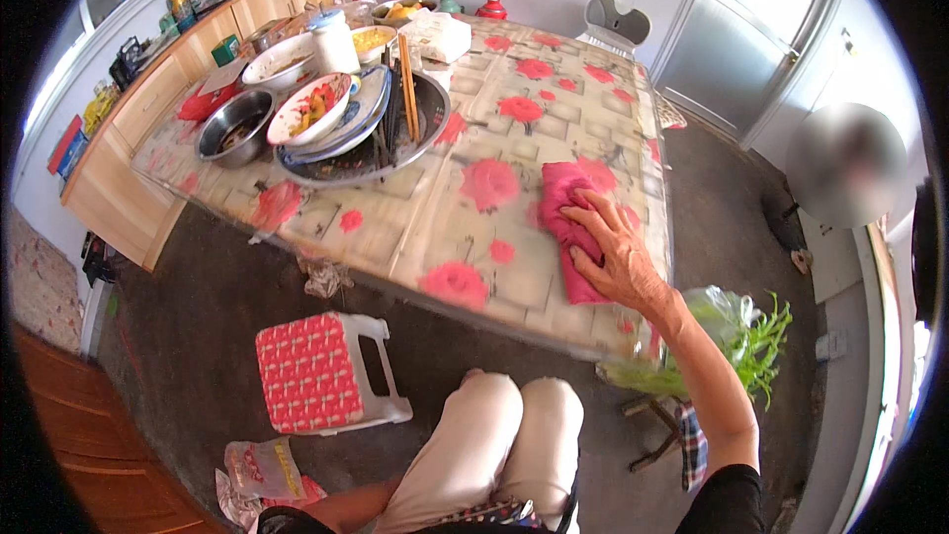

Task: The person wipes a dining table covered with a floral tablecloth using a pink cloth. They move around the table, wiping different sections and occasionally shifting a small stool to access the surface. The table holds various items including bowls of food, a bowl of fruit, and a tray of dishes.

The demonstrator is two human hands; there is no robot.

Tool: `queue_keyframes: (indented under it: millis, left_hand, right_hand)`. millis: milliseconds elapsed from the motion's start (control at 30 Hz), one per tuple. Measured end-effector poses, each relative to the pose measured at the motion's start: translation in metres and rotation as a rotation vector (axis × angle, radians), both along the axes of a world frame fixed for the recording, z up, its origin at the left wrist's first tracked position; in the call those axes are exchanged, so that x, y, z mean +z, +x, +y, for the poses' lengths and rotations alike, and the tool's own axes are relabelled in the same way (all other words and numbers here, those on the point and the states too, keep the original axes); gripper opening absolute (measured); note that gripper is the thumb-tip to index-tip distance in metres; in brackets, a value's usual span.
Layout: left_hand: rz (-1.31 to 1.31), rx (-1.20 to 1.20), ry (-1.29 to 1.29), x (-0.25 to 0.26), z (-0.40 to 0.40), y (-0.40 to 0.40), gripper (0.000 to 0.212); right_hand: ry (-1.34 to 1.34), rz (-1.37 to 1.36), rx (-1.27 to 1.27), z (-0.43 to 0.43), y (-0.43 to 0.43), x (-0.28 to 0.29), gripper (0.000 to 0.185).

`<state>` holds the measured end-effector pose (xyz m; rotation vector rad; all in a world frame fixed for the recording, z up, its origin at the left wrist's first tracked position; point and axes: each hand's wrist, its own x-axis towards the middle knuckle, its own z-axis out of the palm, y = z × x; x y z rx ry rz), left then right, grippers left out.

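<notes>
My right hand [619,256] presses a folded pink cloth [565,233] flat on the table's flowered plastic cover [415,237], near its right edge. The fingers are spread over the cloth. My left hand is hidden; only the forearm shows low at the left, beside my thigh. At the table's left part a large round metal tray [434,122] bears stacked plates, a bowl with food scraps [311,110] and several chopsticks [408,89]. Next to it stands a steel bowl [237,127] with dark remains inside.
A white jar [334,44], food bowls and a tissue pack [437,35] stand at the back left. A stool with a red patterned top [310,372] is on the floor at the left. Leafy greens in a plastic bag [719,341] sit beside the table's right corner. A blurred person [849,163] is at the right.
</notes>
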<state>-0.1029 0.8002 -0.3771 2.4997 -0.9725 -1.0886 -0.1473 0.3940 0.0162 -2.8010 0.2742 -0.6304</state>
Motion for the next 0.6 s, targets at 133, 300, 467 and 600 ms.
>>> queue_keyframes:
  millis: [133, 300, 467, 600]
  left_hand:
    - [0.018, 0.030, -0.027, -0.004, 0.016, -0.004, 0.025]
    - [0.091, 0.164, -0.088, -0.012, 0.039, -0.009, 0.025]
    - [0.064, 0.554, -0.590, 0.031, 0.054, 0.032, 0.027]
    - [-0.016, 0.580, -1.035, 0.207, -0.004, 0.073, 0.024]
  right_hand:
    - [0.003, -0.039, -0.104, 0.030, -0.041, 0.001, 0.050]
    - [-0.056, -0.185, -0.398, -0.003, -0.039, -0.032, 0.051]
    - [-0.158, -0.270, -0.381, 0.036, 0.035, -0.043, 0.051]
    - [0.085, -0.256, -0.130, 0.087, 0.068, -0.032, 0.047]
